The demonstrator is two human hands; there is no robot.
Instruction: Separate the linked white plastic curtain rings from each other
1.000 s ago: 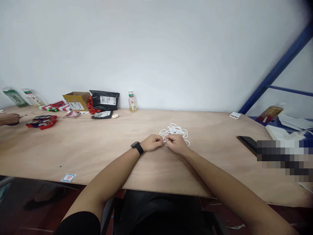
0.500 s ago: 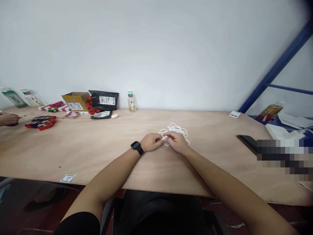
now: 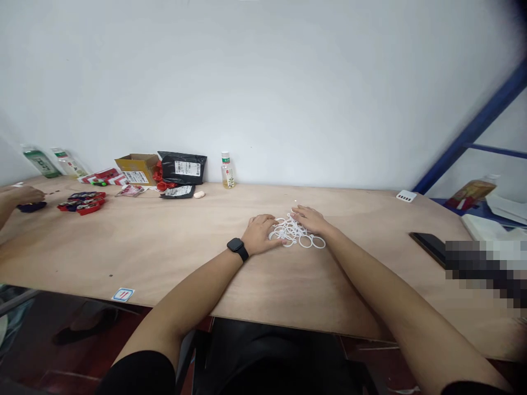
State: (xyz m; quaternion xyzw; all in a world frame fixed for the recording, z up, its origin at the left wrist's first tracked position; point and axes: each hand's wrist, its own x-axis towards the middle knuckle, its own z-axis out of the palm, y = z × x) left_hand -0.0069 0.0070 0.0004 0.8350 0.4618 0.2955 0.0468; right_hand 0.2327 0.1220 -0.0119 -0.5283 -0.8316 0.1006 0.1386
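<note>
A pile of white rings (image 3: 305, 241), some with small tabs, lies on the wooden table between my hands. My left hand (image 3: 262, 235), below a black watch (image 3: 236, 246), curves around the pile's left side, thumb and fingers apart. Across the far right side of the pile lies my right hand (image 3: 312, 219), its fingers stretched out over the rings. Both hands touch the heap, and neither visibly grips a ring. Some rings are partly covered by my fingers.
Behind stand a drink bottle (image 3: 228, 171), a black parcel bag (image 3: 181, 168) and a yellow cardboard box (image 3: 137, 169). At far left another person's hand (image 3: 25, 194) is near red and blue packets (image 3: 84, 202). A phone (image 3: 428, 246) and a white power strip (image 3: 405, 196) are on the right.
My fingers have left the small white piece they were pinching. My hands have spread apart around the pile, the right one reaching farther forward. The rings have shifted nearer to me.
</note>
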